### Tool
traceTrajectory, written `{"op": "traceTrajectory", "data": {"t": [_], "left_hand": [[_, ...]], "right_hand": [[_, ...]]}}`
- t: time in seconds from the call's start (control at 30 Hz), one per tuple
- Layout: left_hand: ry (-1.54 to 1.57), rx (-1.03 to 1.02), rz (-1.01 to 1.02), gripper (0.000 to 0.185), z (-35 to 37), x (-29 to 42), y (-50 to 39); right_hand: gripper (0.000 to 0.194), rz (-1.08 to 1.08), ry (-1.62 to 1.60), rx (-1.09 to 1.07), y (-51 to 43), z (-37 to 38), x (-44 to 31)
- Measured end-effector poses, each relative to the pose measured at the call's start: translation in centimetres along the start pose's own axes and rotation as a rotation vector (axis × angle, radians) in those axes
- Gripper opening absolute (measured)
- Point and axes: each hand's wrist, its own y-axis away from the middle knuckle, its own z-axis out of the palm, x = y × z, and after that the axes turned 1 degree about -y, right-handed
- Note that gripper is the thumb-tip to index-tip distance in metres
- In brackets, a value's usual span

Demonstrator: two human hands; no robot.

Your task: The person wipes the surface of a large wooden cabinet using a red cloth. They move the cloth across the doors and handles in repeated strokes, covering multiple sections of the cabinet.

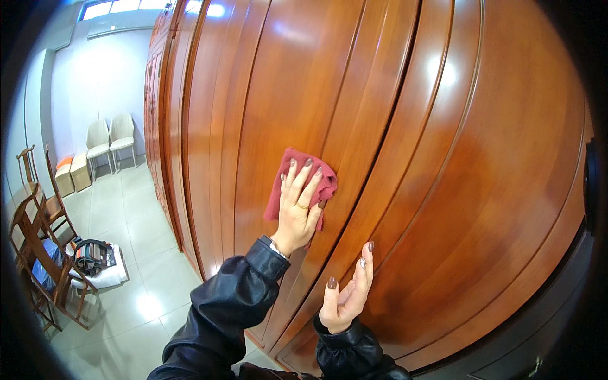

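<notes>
A folded red cloth [280, 199] lies flat against the glossy reddish-brown wooden cabinet door [294, 95]. My left hand [297, 213] presses it there with the fingers spread over it and a ring on one finger. The cloth's right edge is bunched near my thumb. Lower and to the right, my right hand [349, 294] holds nothing. Its fingers point upward and its thumb stands apart, close to the neighbouring wooden panel [479, 237]; whether it touches the wood I cannot tell. Between these two panels runs a dark vertical gap [368, 168].
Wooden chairs [35, 256] stand at the left beside a bag [92, 256] on a white base. Two pale chairs [109, 137] and cardboard boxes [73, 175] line the back wall. Light tiles cover the floor [137, 228]. A dark surface [532, 332] borders the lower right.
</notes>
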Motion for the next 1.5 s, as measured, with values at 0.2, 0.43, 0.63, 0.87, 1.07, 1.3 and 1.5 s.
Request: {"op": "traceTrajectory", "data": {"t": [0.2,0.43,0.63,0.87,1.07,1.3,1.5], "left_hand": [[-0.128,-0.114,0.258,0.069,-1.5,-2.7,-7.2],[-0.123,0.206,-0.124,0.059,-3.3,-12.3,-10.3],[-0.150,0.218,-0.291,0.056,-3.1,-13.7,-11.4],[-0.085,-0.114,0.511,0.056,-2.1,-2.8,-15.6],[-0.144,-0.122,0.790,0.049,-3.6,-5.1,-25.0],[-0.313,0.424,0.141,0.046,-5.0,-17.8,-29.3],[-0.182,0.349,0.116,0.048,-4.8,-18.0,-30.9]], "right_hand": [[0.053,-0.081,0.105,0.029,-2.6,1.3,-0.1],[0.054,-0.050,0.385,0.009,-6.0,3.7,0.2],[0.064,-0.011,0.651,0.029,-9.5,6.1,0.2],[0.064,-0.076,0.920,0.057,-10.0,7.5,1.3],[0.057,-0.038,1.061,0.041,-10.4,7.8,1.0],[0.055,-0.010,1.232,0.009,-10.3,9.0,1.2],[0.053,0.011,1.282,-0.007,-10.1,9.2,1.2]]}}
